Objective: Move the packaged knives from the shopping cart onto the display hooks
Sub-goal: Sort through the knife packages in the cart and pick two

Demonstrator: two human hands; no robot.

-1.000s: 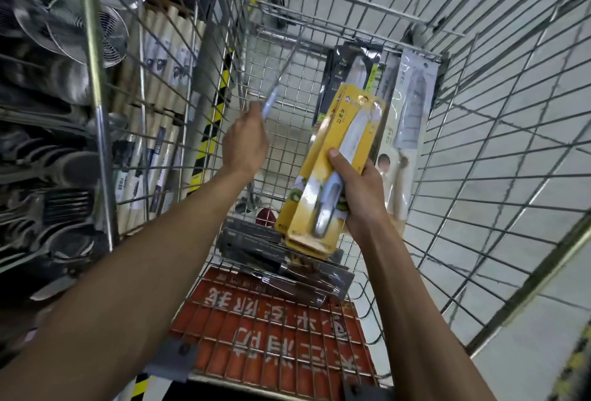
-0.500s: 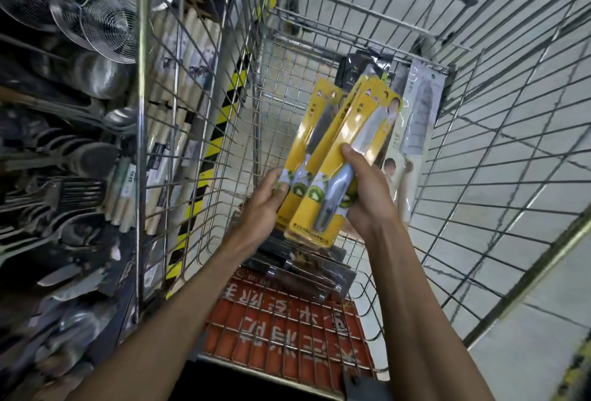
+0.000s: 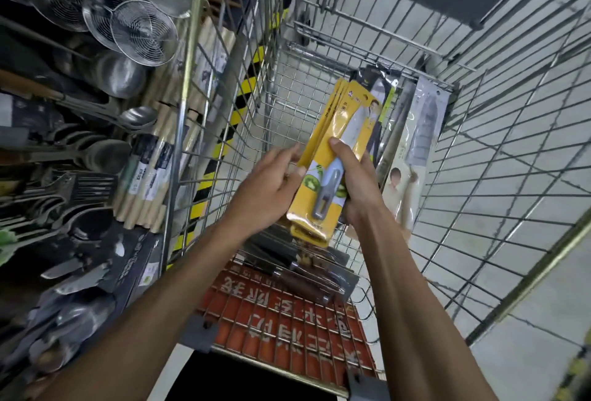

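Above the wire shopping cart (image 3: 281, 87) I hold a stack of yellow packaged knives (image 3: 342, 132). My right hand (image 3: 355, 183) grips the stack from the right, thumb across the front of the top pack. My left hand (image 3: 271, 189) holds the stack's left edge with thumb and fingers. More packaged knives lean at the cart's far right: a white-carded cleaver pack (image 3: 415, 144) and a dark pack (image 3: 383, 87). Dark knife packs (image 3: 307, 269) lie flat at the cart's near end.
The display rack on the left carries wire strainers (image 3: 140, 29), steel ladles and spoons (image 3: 134, 119), wooden rolling pins (image 3: 153, 176) and boxed knives (image 3: 128, 266). An orange cart seat flap (image 3: 287, 320) lies nearest me. Yellow-black hazard tape (image 3: 240, 103) marks the floor. Tiled floor lies right.
My left hand came down from the cart's rim to the yellow stack and closed the packs together. The stack, fanned half a second ago, now sits squared between both hands.
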